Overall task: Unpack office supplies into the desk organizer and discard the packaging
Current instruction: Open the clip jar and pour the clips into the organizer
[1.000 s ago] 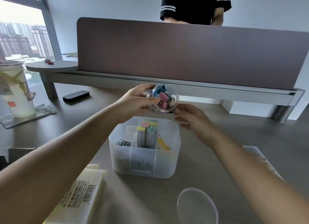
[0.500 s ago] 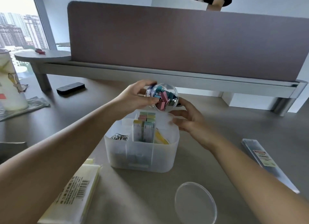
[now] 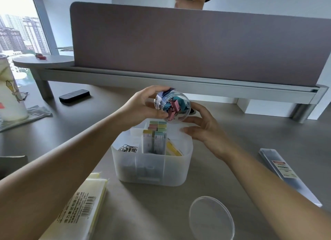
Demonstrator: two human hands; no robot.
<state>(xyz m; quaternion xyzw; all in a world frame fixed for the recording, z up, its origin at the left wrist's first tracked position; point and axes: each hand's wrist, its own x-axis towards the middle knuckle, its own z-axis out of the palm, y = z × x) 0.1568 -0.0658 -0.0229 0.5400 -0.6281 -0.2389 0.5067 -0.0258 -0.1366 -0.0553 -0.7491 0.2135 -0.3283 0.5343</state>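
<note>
Left hand (image 3: 141,105) fingers curled round one clear jar (image 3: 172,105) of clips, tipped over one organizer (image 3: 152,168). Right hand (image 3: 206,128) fingers spread, touching jar. One lid (image 3: 211,220) on desk (image 3: 161,204).

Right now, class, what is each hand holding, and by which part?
The left hand grips the clear binder-clip jar around its side wall. The right hand holds nothing, fingers spread beside the jar.
</note>
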